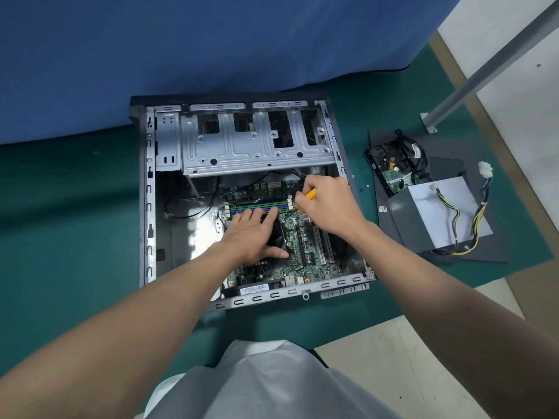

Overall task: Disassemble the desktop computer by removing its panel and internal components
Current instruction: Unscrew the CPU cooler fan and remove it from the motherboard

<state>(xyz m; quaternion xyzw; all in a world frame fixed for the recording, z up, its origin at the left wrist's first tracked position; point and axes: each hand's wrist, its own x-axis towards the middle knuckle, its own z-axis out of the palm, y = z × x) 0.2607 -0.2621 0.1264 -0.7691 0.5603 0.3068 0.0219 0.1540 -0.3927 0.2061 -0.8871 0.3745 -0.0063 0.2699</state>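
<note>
Case (pixel 148 207) lies open on its side, drive cage (pixel 251 146) at its far end. Side panel (pixel 396 234) is already off, right of the case, with the PSU (pixel 447 213) and hard drive (pixel 393 167) on it. Motherboard (pixel 305 252) is still in the case's near half, RAM (pixel 257 206) seated. Current step looks like cooler removal: left hand (pixel 257 234) lies flat on the CPU cooler (pixel 276 237), fingers spread, gripping nothing. Right hand (pixel 328 204) is fisted round a yellow screwdriver (pixel 311 194) at the cooler's far-right corner. Tip hidden. Next: back out the remaining cooler screws, unplug the fan lead, lift straight up.

Repair wkshp, green floor mat (pixel 75 237), blue curtain (pixel 181 55), loose PSU (pixel 423 219), HDD (pixel 393 173)
</note>
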